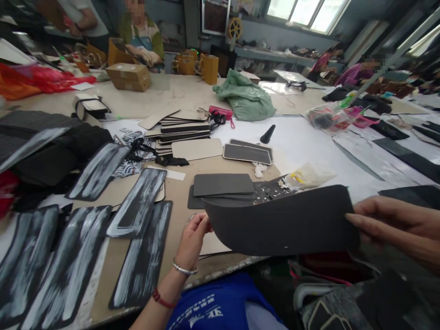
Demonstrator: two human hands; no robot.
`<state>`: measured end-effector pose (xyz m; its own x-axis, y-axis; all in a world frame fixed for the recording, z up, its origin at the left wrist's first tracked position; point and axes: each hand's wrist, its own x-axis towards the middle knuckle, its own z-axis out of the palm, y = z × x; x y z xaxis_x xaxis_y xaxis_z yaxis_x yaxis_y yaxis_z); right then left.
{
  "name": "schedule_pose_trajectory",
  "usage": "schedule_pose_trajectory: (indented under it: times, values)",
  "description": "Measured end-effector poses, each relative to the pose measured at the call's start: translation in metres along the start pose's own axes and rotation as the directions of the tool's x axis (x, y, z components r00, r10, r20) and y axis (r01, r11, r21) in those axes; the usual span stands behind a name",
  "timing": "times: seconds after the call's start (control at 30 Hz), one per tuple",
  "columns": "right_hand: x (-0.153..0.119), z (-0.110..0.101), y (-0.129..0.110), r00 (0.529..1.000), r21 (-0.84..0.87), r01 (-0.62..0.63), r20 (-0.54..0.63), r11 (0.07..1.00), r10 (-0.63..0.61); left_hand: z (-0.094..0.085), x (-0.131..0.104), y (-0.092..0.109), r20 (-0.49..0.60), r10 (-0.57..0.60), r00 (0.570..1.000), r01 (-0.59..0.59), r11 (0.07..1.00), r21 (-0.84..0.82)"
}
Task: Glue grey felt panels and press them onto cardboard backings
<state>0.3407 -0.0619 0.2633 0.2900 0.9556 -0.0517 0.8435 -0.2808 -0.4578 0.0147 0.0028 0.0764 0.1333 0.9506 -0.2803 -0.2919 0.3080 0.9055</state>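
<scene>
Two ends pinched: I see bare left hand (196, 231) and right hand (388, 222) gripping a flexible dark-grey rectangular sheet (285, 224) by the beige-topped table (178, 229), probably leaving its face clear.

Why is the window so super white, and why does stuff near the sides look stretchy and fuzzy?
In the head view, the window is overexposed, nearly white; in the head view, the streaked black panel at left looks stretched, probably by a wide lens; in the head view, the person in purple is fuzzy, while the dark sheet looks clearer.
</scene>
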Motion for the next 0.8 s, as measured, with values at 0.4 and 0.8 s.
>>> schedule_pose_trajectory:
  times: [0.4, 0.8]
  values:
    - [0.055, 0.096, -0.001, 0.897, 0.399, -0.121, 0.435, 0.909, -0.072, -0.036, -0.014, -0.038, -0.394, -0.051, 0.918, 0.116, 0.983, 0.144]
    - [0.044, 0.203, 0.082, 0.842, 0.444, -0.299, 0.539, 0.845, 0.015, -0.048, -0.025, -0.038, -0.459, -0.016, 0.888, 0.302, 0.773, 0.558]
